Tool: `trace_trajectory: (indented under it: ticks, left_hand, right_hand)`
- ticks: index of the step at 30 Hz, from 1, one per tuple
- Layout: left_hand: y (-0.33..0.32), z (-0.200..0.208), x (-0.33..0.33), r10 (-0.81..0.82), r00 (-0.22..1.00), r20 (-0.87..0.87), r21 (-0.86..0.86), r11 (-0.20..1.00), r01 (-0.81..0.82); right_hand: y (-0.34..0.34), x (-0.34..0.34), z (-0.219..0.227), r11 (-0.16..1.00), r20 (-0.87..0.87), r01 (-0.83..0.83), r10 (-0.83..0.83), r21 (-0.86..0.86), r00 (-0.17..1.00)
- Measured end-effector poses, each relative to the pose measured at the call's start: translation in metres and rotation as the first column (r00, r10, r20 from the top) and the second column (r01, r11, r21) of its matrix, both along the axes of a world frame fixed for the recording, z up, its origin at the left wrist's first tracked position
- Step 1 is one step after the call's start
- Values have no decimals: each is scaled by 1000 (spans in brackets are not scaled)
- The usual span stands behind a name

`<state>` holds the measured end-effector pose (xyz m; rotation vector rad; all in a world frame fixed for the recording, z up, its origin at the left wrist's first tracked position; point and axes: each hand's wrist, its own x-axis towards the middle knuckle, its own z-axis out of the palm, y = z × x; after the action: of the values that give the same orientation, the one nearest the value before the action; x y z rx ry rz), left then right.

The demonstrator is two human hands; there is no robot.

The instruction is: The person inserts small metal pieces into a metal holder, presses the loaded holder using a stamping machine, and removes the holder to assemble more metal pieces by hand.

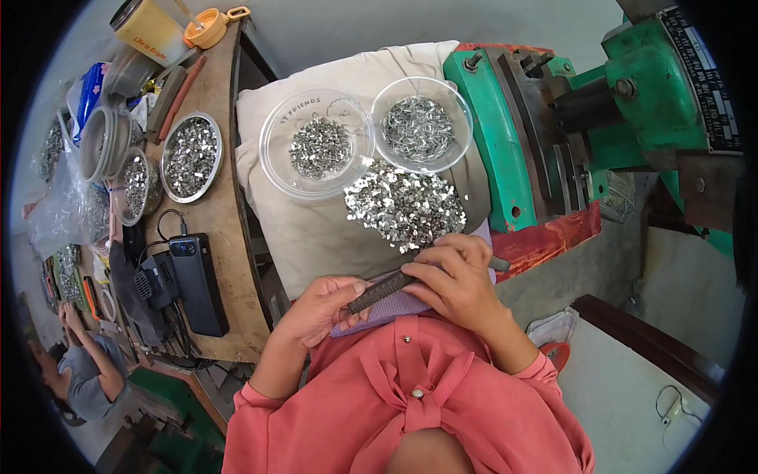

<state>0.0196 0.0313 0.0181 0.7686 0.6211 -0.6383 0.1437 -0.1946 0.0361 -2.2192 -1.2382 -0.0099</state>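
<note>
Across the person's lap, two hands are gripping one dark, rough bar (392, 285): the left hand (320, 308) is pinching its near end between thumb and fingers, while the right hand (458, 280) is curling over its far end, fingers pressed down on it. The bar is lying over a purple cloth (387, 310), just below one loose heap of small silvery metal pieces (405, 205) on a beige cushion (308, 229). Two clear round dishes (317, 144) (421, 124) are sitting side by side beyond the heap, touching, each holding more pieces. On the wooden surface (217, 237) at the left, one metal plate (191, 156) of pieces is resting near the edge, with a black box (197, 280) nearer the person. A green machine (553, 118) is crowding the cushion's right edge, leaving open room only on the cushion's bare left part.
</note>
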Motion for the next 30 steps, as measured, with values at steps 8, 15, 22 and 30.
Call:
trace_trajectory:
  ticks: [8, 15, 22, 30]
  left_hand:
    - [-15, 1, 1, -256, 964, 72, 544, 820, 177]
    - [-24, 18, 10, -466, 856, 224, 965, 226, -130]
    - [-38, -14, 51, -564, 745, 356, 891, -35, -453]
    - [-31, -16, 41, -584, 737, 340, 884, -69, -462]
  right_hand:
    - [-20, -9, -18, 993, 36, -47, 51, -107, 998]
    - [-15, 2, -4, 986, -97, -47, 32, -158, 995]
    - [16, 10, -24, 999, 39, 30, -29, -38, 999]
    - [31, 20, -28, 995, 110, -81, 87, -54, 990]
